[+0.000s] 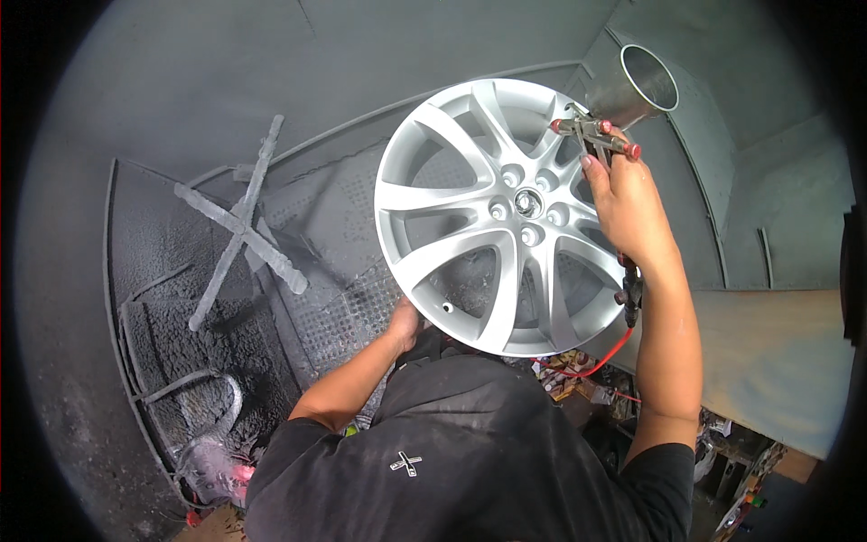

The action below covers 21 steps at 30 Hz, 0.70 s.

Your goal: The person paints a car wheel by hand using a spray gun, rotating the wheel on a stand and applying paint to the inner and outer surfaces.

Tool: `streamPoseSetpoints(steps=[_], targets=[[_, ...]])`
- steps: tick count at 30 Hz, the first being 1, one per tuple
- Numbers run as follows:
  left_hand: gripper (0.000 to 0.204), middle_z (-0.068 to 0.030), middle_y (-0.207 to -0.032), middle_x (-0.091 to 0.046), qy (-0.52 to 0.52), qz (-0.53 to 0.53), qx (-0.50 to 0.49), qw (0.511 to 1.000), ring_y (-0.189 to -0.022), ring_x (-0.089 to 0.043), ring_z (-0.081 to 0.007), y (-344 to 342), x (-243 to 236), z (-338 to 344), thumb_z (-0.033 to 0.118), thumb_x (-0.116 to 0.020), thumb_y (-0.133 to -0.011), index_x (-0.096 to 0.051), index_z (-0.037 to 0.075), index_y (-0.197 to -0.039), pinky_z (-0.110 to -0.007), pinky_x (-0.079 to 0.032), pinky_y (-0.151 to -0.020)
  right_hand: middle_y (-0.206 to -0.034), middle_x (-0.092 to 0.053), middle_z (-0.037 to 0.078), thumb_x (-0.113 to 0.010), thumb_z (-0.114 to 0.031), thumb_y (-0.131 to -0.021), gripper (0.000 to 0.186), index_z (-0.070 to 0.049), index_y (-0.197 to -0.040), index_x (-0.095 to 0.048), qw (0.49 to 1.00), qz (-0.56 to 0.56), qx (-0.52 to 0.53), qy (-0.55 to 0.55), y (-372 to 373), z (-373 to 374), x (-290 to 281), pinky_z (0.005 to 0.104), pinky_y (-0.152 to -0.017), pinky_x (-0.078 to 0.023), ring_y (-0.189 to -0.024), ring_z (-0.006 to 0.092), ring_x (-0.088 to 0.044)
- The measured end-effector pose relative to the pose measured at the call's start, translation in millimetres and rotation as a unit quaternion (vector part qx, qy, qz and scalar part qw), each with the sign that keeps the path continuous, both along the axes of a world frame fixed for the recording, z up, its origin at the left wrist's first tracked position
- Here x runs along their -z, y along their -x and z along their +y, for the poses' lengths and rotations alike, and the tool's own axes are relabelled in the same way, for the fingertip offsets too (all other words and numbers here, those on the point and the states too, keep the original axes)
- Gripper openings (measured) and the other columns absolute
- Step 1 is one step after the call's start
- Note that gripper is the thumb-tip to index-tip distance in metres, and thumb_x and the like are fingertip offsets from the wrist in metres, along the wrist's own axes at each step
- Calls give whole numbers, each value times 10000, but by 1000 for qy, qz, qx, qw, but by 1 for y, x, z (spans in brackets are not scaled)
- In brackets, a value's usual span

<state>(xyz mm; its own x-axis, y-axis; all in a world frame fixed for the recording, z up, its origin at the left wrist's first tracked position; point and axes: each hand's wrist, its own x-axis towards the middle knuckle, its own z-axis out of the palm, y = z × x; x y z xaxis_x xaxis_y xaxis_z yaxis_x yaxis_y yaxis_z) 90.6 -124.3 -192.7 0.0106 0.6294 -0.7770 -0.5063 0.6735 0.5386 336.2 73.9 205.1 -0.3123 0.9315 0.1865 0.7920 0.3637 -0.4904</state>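
Observation:
A silver alloy wheel (495,271) with several spokes and a round centre cap faces up in front of my body. My right hand (629,200) is wrapped round a spray gun (591,132) with red-tipped knobs, over the wheel's far right edge. A metal cup (652,81) sits on the gun, its round mouth showing. From below my right wrist, a red hose (617,348) curves down behind the wheel. My left hand (406,323) is at the wheel's near left edge, its fingers hidden, so I cannot tell whether it grips the rim or something underneath.
A grey-coated cross-shaped stand (242,226) is to the left of the wheel. Beneath lies a perforated floor panel (348,312), with grey booth walls (361,54) around. A thickly coated dark slab (203,348) lies at lower left. Clutter (578,388) shows by my right side.

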Motion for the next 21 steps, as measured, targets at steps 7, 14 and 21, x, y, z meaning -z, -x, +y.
streamPoseSetpoints(steps=[7, 14, 21], targets=[[348, -72, -1173, -681, 21, 12, 87, 996, -1039, -670, -197, -22, -52, -6, 339, -403, -1091, -601, 112, -1264, -373, -551, -864, -927, -643, 285, -563, -142, -1015, 248, 104, -994, -585, 994, 38, -70, 76, 13, -19, -8, 499, -811, -488, -885, 471, -619], [221, -47, -1115, -719, 47, 0, 201, 979, -964, -696, -165, -12, -45, -6, 195, -544, -1038, -655, 108, -1209, -351, -544, -827, -918, -641, 301, -563, -124, -1009, 240, 85, -1127, -562, 1000, 8, -25, -4, -5, 5, 9, 510, -796, -489, -894, 485, -630], [225, -32, -1082, -708, -23, -22, 42, 999, -977, -660, -163, 32, 7, 14, 200, -518, -1047, -650, 106, -1202, -357, -532, -857, -854, -654, 279, -570, -122, -1008, 248, 84, -1146, -555, 999, -3, 5, -39, -11, -2, 13, 507, -756, -500, -846, 482, -641]])
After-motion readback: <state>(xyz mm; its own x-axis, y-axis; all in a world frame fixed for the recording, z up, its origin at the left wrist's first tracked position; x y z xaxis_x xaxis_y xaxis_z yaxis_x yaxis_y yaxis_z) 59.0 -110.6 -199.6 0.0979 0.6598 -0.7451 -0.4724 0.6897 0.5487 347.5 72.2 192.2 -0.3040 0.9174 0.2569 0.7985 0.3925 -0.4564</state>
